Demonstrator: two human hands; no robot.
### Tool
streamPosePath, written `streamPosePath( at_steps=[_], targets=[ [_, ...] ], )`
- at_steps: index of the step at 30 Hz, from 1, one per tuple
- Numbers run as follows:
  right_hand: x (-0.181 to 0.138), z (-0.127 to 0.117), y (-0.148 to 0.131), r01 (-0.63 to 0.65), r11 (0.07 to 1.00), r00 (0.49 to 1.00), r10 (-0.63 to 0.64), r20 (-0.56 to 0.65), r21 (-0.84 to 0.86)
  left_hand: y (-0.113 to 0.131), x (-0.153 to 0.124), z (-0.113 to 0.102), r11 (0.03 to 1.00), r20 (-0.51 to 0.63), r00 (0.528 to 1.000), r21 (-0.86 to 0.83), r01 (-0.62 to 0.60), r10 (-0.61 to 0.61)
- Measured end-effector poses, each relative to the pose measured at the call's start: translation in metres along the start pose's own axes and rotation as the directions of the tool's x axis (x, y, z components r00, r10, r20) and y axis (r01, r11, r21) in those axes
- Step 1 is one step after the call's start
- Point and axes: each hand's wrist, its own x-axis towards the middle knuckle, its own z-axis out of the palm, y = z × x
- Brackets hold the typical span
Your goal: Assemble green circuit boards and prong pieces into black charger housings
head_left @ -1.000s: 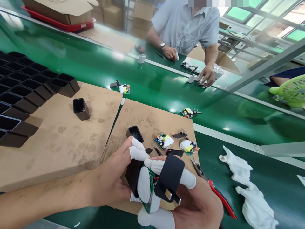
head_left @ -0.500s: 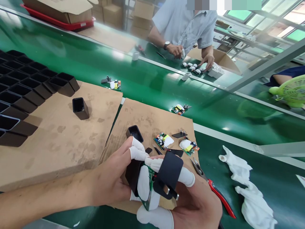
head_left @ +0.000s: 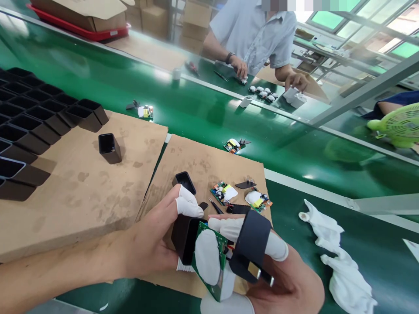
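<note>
My left hand (head_left: 152, 246) gripping case (head_left: 182, 237), my right hand (head_left: 290, 285) pinching board (head_left: 196, 259) and plug plate (head_left: 252, 244) together, near edge of cardboard (head_left: 199, 161) - gloves (head_left: 343, 270) right.

I view a green belt (head_left: 203, 115) bearing 2 cardboard sheets (head_left: 91, 192). Beyond them, 2 circuit boards (head_left: 233, 145); at right, white gloves (head_left: 327, 231).
</note>
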Motion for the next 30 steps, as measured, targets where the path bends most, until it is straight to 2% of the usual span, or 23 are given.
streamPosePath(
  at_steps=[3, 6, 13, 19, 24, 30],
  targets=[
    [-0.007, -0.008, 0.006, 0.011, 0.999, 0.999, -0.008, 0.053, -0.049, -0.001, 0.000, 0.000, 1.000, 0.002, 1.000, -0.025, -0.010, 0.010],
    [-0.007, -0.011, 0.007, 0.059, 0.998, 0.994, -0.056, 0.089, -0.029, 0.000, 0.000, 0.000, 1.000, -0.002, 1.000, -0.005, 0.009, -0.009],
    [0.017, -0.001, -0.006, 0.096, 0.994, 0.975, -0.084, 0.207, -0.046, 0.005, 0.000, 0.000, 0.998, 0.024, 0.998, -0.004, 0.058, -0.058],
    [0.021, 0.003, -0.004, 0.108, 0.994, 0.970, -0.103, 0.221, -0.009, 0.004, 0.001, 0.000, 0.996, 0.000, 0.996, -0.020, 0.089, -0.089],
    [0.012, 0.002, 0.004, 0.075, 0.997, 0.978, -0.070, 0.197, -0.017, 0.004, -0.002, -0.003, 0.991, 0.049, 0.990, 0.011, 0.130, -0.130],
    [0.013, 0.001, 0.004, 0.062, 0.998, 0.976, -0.064, 0.206, 0.017, 0.003, -0.004, -0.002, 0.990, 0.037, 0.990, -0.009, 0.138, -0.137]
  ],
)
